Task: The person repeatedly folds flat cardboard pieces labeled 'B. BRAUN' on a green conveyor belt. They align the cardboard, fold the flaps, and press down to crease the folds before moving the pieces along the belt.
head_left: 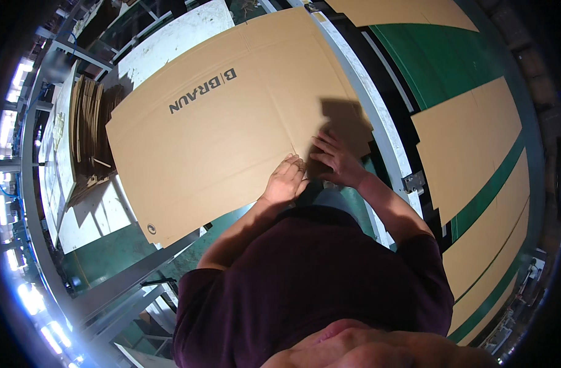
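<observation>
A large flat cardboard sheet (231,141) with dark printing lies across the work table in front of me. At its near edge, beside a slot and crease, my left hand (285,179) is closed on the board, fingers bent over the top and thumb at the edge. Just to the right, my right hand (338,161) has its fingers spread over a shaded flap of the same sheet. What lies under the right palm and thumb is hidden in shadow.
A bundle of cardboard pieces (91,129) stands at the left on a white surface (96,214). Along the right runs a metal rail (378,113) with a small bracket (414,181). Beyond it, more cardboard sheets (470,153) lie on a green belt (430,58).
</observation>
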Available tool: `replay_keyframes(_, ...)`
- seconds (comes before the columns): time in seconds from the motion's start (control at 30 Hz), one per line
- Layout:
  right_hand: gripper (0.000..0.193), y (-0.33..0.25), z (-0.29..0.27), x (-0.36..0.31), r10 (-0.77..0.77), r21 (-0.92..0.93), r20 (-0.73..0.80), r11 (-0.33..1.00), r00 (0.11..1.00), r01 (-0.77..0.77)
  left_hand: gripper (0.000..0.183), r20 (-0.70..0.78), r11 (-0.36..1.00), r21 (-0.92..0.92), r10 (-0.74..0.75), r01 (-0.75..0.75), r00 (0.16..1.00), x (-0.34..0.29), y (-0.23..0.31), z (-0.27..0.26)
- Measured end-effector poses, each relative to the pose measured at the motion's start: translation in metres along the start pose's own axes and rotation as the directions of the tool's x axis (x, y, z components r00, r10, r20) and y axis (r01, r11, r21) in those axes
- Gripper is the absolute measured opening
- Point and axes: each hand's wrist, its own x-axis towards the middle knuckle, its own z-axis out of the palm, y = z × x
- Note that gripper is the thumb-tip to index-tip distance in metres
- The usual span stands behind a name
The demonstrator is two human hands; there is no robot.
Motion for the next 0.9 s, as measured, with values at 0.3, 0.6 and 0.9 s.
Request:
replay_keyframes(0.3,0.053,0.101,-0.093,-0.236,0.720,-0.190,-0.521,0.425,0.458,-0.885,0.039,0.116,0.989,0.097,-0.119,0.108,0.986,-0.005,0.054,-0.033)
replay_keyframes(0.6,0.049,0.204,-0.075,-0.333,0.768,-0.474,-0.323,0.374,0.553,-0.797,0.040,0.159,0.979,0.142,-0.168,0.146,0.973,-0.020,0.056,-0.033)
replay_keyframes(0.9,0.016,0.061,-0.323,-0.079,-0.161,-0.369,-0.774,0.901,0.612,-0.229,0.043,0.186,0.955,0.170,-0.273,0.243,0.944,-0.034,0.063,-0.035)
